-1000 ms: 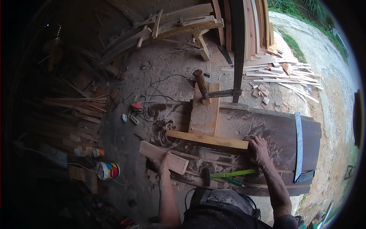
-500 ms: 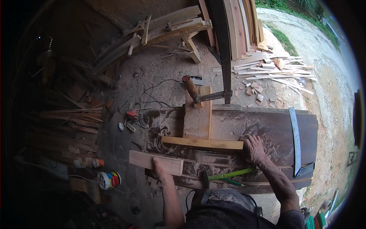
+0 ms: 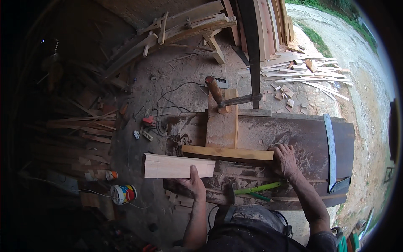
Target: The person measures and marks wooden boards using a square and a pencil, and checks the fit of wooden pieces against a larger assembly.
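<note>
My left hand (image 3: 194,183) is closed on a pale wooden board (image 3: 176,166), thumb on its upper face and fingers underneath. Thin marked lines cross the board near its ends. It hovers over the left front of the dusty brown workbench (image 3: 310,134). My right hand (image 3: 286,161) rests at the right end of a yellowish wooden strip (image 3: 228,153), its fingers apart over the bench top. Behind the strip, a clamp (image 3: 215,90) with a wooden handle presses on a sawdust-covered board (image 3: 221,130). A hammer (image 3: 258,188) with a green handle lies close to my body.
A metal square (image 3: 330,147) lies at the bench's right side. A thin green tool (image 3: 260,196) is beside the hammer. Cords and a power strip (image 3: 147,136) are on the floor. Offcuts (image 3: 302,73) lie back right, sticks (image 3: 84,126) left, near a paint bucket (image 3: 123,194).
My left hand has lifted and turned the pale board, so more of its broad face shows and its right end is higher. My right hand stays by the strip's end. The whole view has shifted slightly.
</note>
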Tool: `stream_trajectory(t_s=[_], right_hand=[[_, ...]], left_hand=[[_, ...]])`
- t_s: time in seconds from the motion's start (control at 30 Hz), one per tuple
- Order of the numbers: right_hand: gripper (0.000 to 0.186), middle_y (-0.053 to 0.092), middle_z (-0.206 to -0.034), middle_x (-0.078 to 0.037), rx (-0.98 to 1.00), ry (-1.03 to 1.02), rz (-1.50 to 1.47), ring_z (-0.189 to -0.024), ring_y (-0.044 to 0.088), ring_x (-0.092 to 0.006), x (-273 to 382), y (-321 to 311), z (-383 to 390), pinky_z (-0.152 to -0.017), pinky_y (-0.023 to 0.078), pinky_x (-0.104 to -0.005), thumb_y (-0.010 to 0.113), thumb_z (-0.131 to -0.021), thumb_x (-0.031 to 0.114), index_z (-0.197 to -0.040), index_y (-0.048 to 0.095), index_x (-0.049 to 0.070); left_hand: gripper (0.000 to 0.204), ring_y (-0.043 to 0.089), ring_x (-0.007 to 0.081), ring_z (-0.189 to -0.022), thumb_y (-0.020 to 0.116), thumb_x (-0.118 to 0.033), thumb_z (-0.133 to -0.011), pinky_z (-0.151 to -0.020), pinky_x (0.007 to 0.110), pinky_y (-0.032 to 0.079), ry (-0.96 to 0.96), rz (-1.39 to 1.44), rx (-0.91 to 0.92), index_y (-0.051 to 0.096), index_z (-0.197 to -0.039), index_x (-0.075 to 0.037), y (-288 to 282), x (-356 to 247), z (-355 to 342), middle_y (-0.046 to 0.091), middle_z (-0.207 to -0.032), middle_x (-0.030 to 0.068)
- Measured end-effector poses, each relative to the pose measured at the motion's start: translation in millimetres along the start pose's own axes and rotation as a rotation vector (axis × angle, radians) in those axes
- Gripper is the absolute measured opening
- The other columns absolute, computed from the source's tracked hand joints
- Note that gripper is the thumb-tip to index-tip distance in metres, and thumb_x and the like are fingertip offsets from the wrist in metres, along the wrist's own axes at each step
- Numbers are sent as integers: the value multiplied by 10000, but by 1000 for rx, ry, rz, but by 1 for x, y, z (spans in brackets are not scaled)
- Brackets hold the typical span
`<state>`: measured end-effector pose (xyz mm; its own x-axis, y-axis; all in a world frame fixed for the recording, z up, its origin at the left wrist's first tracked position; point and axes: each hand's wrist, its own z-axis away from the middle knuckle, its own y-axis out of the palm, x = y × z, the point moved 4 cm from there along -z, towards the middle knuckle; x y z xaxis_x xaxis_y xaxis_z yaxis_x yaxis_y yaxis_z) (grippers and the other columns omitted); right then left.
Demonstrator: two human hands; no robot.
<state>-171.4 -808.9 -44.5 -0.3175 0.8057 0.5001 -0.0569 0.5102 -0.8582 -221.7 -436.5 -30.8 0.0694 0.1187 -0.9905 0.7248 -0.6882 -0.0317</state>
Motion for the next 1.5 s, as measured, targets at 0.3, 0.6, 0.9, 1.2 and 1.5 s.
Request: stream_trajectory(t_s=[0.3, 0.6, 0.9, 1.2, 1.5], right_hand=[[419, 570, -1019, -68, 2, 6, 35, -1001, 537, -268, -2, 0, 1, -898, 357, -437, 740, -814, 378, -1141, 604, 153], [426, 568, -1013, -64, -34, -20, 2, -991, 534, -266, 4, -4, 0, -886, 357, -427, 754, -782, 337, -1137, 609, 152], [401, 566, -996, -48, -17, -14, 15, -974, 533, -252, -1, 0, -1, -878, 355, -421, 757, -782, 317, -1125, 620, 159], [447, 574, -1016, -64, 6, 33, 4, -1001, 543, -264, 8, -6, -3, -908, 360, -431, 754, -803, 330, -1184, 607, 149], [449, 597, -1092, -83, 43, 21, -59, -1082, 564, -280, 4, -2, -2, -941, 374, -436, 740, -833, 315, -1209, 583, 127]], left_hand=[[274, 648, 200, -1001, 740, -90, -891, -923, 354, 498, -44, -283, 265, 669, -1115, 52, 2, -15, 18, 700, -1089, 120], [276, 663, 259, -985, 720, -105, -906, -918, 383, 500, 91, -428, 433, 670, -1128, 53, 21, -1, 10, 707, -1073, 153], [258, 664, 275, -970, 702, -107, -911, -915, 406, 499, 167, -515, 529, 672, -1115, 48, 20, 0, 6, 710, -1050, 158], [261, 667, 280, -963, 706, -107, -903, -905, 407, 502, 196, -494, 497, 670, -1104, 55, 19, 10, 6, 707, -1044, 171], [287, 676, 295, -987, 706, -129, -904, -914, 418, 504, 242, -551, 526, 671, -1129, 45, 21, 4, 6, 712, -1067, 177]])
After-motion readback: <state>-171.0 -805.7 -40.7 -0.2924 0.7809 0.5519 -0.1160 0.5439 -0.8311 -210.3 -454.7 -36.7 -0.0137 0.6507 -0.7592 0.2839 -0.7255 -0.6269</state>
